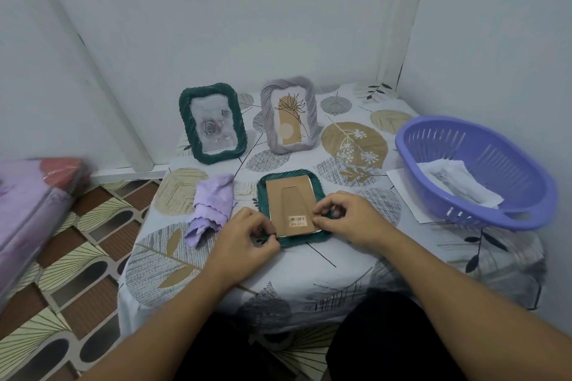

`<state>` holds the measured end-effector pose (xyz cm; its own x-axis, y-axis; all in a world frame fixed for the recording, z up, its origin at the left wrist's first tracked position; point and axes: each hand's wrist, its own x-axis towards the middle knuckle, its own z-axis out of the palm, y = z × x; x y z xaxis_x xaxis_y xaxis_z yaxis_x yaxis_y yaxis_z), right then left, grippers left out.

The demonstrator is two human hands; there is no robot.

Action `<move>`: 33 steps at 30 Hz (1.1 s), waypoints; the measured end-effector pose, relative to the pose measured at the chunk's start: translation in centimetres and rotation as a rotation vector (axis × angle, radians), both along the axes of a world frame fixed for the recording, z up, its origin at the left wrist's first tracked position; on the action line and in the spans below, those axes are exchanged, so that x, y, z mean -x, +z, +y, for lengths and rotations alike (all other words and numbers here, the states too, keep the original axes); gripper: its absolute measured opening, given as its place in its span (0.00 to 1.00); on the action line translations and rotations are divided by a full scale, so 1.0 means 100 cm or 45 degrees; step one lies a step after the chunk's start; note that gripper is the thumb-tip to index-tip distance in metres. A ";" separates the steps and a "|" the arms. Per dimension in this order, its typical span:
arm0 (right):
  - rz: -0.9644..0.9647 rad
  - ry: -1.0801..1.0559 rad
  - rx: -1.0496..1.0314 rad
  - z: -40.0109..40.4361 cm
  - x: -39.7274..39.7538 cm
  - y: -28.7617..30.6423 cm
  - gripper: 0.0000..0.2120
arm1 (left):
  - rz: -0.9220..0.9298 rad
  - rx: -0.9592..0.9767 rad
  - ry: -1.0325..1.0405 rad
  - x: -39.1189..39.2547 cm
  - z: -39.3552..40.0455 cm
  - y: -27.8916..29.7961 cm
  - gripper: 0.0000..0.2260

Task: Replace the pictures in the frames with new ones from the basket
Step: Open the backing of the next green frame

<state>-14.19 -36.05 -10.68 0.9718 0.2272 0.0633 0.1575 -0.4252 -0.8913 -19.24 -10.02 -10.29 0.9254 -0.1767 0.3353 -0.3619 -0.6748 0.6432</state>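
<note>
A green frame lies face down near the table's front, its brown cardboard back with a barcode sticker facing up. My left hand pinches the frame's near left corner. My right hand pinches its near right edge with thumb and forefinger. Behind it stand a second green frame with a rose picture and a lilac frame with a plant drawing. The purple basket at the right holds white paper pictures.
A crumpled lilac cloth lies left of the face-down frame. A white sheet pokes out from under the basket. The small table, under a leaf-print cloth, fills a wall corner. A wrapped pink bundle sits at the far left above the patterned floor.
</note>
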 end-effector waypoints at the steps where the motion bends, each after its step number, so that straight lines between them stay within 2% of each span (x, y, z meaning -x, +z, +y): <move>1: 0.009 0.000 -0.015 0.000 0.000 0.000 0.08 | -0.007 -0.001 -0.002 0.000 -0.001 0.000 0.06; 22: 0.081 0.001 -0.083 0.002 -0.001 0.001 0.08 | -0.040 -0.002 -0.045 0.005 -0.002 -0.001 0.03; 26: 0.085 0.001 -0.087 0.001 -0.002 -0.001 0.08 | -0.049 0.007 0.005 0.005 -0.001 0.001 0.07; 33: 0.072 0.007 -0.096 0.001 -0.002 -0.001 0.08 | -0.032 -0.014 -0.057 0.004 0.000 -0.003 0.05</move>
<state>-14.04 -35.94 -10.80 0.9730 0.2296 0.0254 0.1082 -0.3556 -0.9283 -19.63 -10.03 -10.58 0.9077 -0.2217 0.3562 -0.4080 -0.6645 0.6261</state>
